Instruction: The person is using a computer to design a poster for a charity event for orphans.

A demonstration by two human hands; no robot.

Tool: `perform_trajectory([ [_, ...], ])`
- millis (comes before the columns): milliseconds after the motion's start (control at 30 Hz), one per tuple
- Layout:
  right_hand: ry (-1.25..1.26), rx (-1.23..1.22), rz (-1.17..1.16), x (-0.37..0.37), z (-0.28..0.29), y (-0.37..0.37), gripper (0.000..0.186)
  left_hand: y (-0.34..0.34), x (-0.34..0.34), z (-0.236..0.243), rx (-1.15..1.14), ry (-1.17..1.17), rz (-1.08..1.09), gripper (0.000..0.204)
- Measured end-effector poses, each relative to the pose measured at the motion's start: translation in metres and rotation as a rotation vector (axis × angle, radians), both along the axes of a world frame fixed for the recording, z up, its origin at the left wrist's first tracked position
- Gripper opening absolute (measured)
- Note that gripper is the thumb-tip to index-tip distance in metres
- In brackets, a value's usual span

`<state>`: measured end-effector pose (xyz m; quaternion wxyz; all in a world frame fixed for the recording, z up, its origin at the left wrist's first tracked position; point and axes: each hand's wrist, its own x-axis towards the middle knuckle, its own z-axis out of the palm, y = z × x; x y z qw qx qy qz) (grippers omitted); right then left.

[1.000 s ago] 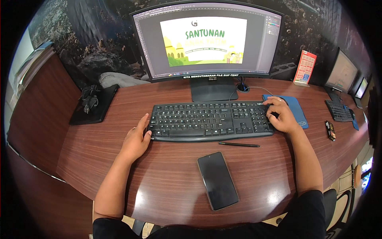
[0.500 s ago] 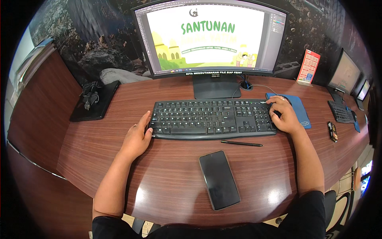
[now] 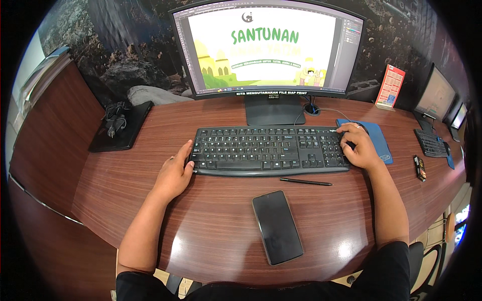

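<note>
My left hand rests at the left end of a black keyboard, fingers stretched out along its side and the thumb by its lower corner. At the keyboard's right end, my right hand curls over a dark computer mouse, which is mostly hidden under the palm and fingers. A blue mouse pad lies partly beneath that hand. Behind the keyboard stands a curved monitor showing a green-and-yellow illustrated design in an editing program.
A black pen and a dark-screened phone lie in front of the keyboard. Cables sit on a flat black device at the left. Rightward are a red stand-up calendar, a small dark box and a second keyboard.
The whole view has shifted very slightly. Both hands keep their places at the keyboard and on the mouse.
</note>
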<state>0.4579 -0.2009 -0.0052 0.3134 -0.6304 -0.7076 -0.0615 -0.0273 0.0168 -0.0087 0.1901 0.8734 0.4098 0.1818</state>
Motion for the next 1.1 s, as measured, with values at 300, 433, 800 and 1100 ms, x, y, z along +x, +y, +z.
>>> perform_trajectory([
  [300, 0.000, 0.010, -0.002, -0.0001, 0.0000, 0.0001, 0.006, 0.0042, -0.0025, -0.0043, 0.018, -0.009, -0.021, 0.058],
  [433, -0.003, 0.031, 0.012, -0.0002, -0.0005, 0.0004, 0.006, 0.0035, -0.0017, -0.0032, -0.008, 0.007, -0.009, 0.058],
  [800, -0.123, 0.085, -0.151, -0.0046, 0.0002, 0.0008, 0.006, 0.0022, -0.0016, -0.0017, -0.023, -0.011, -0.017, 0.059],
  [1100, -0.105, 0.079, -0.146, -0.0023, -0.0021, 0.0011, 0.007, 0.0040, -0.0024, -0.0053, -0.002, -0.027, -0.026, 0.059],
])
